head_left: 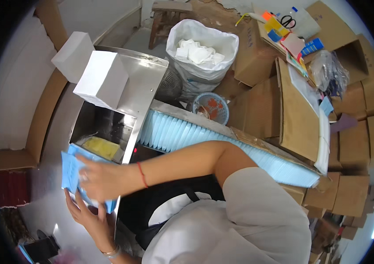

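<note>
My right hand [101,178], a red string round its wrist, reaches across over light-blue paper pieces [69,169] on the metal worktable. Its fingers are smeared by motion, so whether they grip the paper is unclear. Below it, my left hand [92,222] has its fingers stretched and spread against the near edge of the blue paper; a bangle circles that wrist. Just beyond the paper, a yellow pad [101,147] lies in a recessed metal basin [103,121]. Part of the blue paper is hidden under my right hand.
Two white paper blocks [101,79] stand beyond the basin. To the right, a long row of light-blue envelopes [187,132] fills a trough. A white sack [200,72] of crumpled paper, a blue basket [211,108] and cardboard boxes [257,105] stand behind it.
</note>
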Available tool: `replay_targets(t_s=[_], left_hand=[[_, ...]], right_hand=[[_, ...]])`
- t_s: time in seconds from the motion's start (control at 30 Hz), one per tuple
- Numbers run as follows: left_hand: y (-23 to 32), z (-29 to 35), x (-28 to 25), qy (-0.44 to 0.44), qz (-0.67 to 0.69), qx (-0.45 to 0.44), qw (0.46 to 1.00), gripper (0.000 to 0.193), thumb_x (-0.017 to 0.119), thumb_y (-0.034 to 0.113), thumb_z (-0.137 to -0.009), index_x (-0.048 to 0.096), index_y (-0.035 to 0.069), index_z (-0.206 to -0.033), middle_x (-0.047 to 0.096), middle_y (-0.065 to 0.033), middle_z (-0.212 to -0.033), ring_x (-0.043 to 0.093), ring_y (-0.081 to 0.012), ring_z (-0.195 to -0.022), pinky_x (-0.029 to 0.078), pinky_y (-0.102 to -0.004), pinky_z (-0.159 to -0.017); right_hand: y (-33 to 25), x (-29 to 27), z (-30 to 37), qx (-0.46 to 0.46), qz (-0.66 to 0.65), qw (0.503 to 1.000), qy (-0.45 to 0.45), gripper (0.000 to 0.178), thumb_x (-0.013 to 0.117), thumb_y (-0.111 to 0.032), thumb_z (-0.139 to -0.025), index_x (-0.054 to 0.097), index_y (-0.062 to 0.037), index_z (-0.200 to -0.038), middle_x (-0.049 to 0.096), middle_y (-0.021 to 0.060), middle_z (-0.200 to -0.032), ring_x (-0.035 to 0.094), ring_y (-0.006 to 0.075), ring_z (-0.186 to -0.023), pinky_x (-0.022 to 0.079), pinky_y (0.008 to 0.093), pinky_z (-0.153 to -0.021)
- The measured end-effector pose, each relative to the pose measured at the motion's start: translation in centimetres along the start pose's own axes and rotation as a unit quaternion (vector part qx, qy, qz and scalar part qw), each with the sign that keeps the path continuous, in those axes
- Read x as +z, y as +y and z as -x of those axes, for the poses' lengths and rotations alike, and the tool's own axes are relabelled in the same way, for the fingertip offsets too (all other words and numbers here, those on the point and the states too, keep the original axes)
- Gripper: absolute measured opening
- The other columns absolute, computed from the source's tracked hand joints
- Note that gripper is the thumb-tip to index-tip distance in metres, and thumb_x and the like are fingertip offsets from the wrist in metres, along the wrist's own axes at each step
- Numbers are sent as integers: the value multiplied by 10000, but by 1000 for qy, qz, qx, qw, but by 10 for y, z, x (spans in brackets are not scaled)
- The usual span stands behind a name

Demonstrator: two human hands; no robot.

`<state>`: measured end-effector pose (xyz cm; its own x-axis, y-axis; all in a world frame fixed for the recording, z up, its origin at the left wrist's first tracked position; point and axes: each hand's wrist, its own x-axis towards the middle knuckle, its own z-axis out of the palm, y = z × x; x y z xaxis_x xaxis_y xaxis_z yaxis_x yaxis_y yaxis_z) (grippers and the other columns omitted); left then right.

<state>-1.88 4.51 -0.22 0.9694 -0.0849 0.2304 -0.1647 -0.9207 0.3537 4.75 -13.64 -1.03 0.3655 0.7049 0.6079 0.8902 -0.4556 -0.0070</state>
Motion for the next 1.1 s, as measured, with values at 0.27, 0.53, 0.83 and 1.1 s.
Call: replay_targets(t_s=[0.27, 0.53, 0.83, 1.1], left_hand=[[40, 2, 8, 14, -37, 27, 999, 508, 695, 14, -756, 587, 43, -1251, 502, -171, -1091, 507, -341, -1012, 423, -445, -895], [38, -22, 0, 11, 1, 42, 999, 499, 756, 178, -762, 566, -41, -1169, 546, -173, -1001, 518, -330, -923, 440, -418, -830], [33, -31, 2, 57, 25, 66, 996, 352, 826, 242, -707, 629, 5, -876, 493, -142, -973, 490, -350, -1051, 410, -459, -900], [41, -30, -5, -15, 90, -66, 994, 361, 834, 234, -714, 587, 9, -851, 488, -209, -1066, 553, -405, -1015, 482, -436, -858]], right_hand=[[65, -15, -5, 63, -55, 988, 128, 132, 631, -106, -680, 657, -38, -789, 649, 98, -821, 623, 302, -742, 454, 550, -961], [125, -65, -11, 256, 221, 939, 70, 103, 679, -116, -788, 689, -18, -816, 566, 123, -838, 560, 300, -823, 471, 410, -749], [132, -88, -36, 217, 207, 950, 91, 134, 702, -107, -737, 654, -19, -826, 622, 123, -794, 618, 282, -748, 501, 402, -684], [47, -3, -37, 405, -381, 830, -44, 144, 667, -116, -718, 692, -15, -818, 681, 153, -778, 653, 325, -857, 483, 387, -798]])
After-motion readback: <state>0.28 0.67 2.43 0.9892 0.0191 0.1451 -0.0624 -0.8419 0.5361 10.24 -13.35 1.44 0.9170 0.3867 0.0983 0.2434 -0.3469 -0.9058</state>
